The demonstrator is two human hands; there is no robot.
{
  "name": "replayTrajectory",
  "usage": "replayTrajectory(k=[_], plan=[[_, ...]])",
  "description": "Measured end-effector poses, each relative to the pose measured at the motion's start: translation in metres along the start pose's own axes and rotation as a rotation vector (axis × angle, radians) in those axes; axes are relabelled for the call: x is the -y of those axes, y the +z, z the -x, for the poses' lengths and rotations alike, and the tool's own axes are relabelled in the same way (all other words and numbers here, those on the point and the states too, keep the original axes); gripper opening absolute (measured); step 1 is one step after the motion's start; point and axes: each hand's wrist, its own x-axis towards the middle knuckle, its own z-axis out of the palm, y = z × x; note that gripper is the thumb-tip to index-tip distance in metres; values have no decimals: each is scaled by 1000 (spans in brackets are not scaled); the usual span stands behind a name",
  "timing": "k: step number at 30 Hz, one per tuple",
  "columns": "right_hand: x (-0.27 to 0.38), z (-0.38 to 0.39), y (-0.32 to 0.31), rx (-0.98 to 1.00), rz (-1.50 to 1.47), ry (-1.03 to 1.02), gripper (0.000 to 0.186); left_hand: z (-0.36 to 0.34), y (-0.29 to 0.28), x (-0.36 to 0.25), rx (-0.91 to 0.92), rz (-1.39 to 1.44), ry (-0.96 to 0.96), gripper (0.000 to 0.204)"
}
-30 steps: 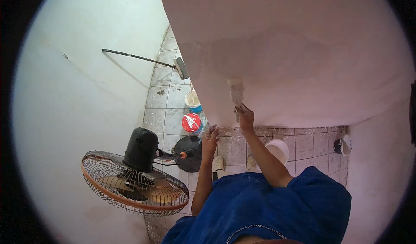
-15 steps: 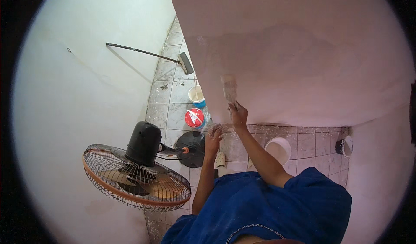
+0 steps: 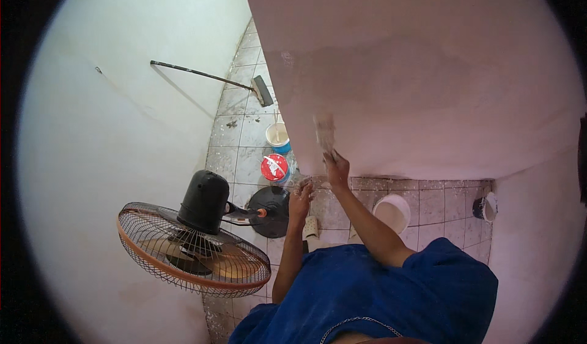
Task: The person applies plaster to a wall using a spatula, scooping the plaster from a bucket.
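My right hand (image 3: 336, 170) is closed round the handle of a putty knife (image 3: 324, 133). Its wide, pale blade, blurred by motion, lies against or very near the pinkish plastered wall (image 3: 416, 111). A darker, damp-looking patch (image 3: 367, 62) spreads over the wall beyond the blade. Lower and to the left, my left hand (image 3: 301, 192) has its fingers curled beside the wall's bottom edge. A greyish flat piece shows at its fingertips, too small and blurred to name. Pale smears mark the fingers of my left hand.
A standing fan (image 3: 195, 249) is close on my left, its round base (image 3: 269, 212) on the tiled floor (image 3: 235, 142). Near the wall's edge stand a red-lidded bucket (image 3: 274, 168) and an open bucket (image 3: 277, 134). A long-handled broom (image 3: 262, 91) leans farther off; a white bucket (image 3: 392, 214) is at right.
My right hand and the putty knife have shifted slightly down the view, toward me. The left hand stays almost where it was.
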Motion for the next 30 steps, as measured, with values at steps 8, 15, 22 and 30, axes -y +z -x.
replayTrajectory(k=[8,15,22,30], plan=[[109,-15,64,142,-174,-190,19,-1,-14,1,-21,27,1,33],[32,-28,88,102,-115,-185,23,0,-25,22,-31,72,-12,35],[-8,-5,62,100,20,-104,34,6,-37,18,-86,84,-52,36],[85,-42,117,150,-133,-339,26,4,-38,20,-87,89,-56,37]])
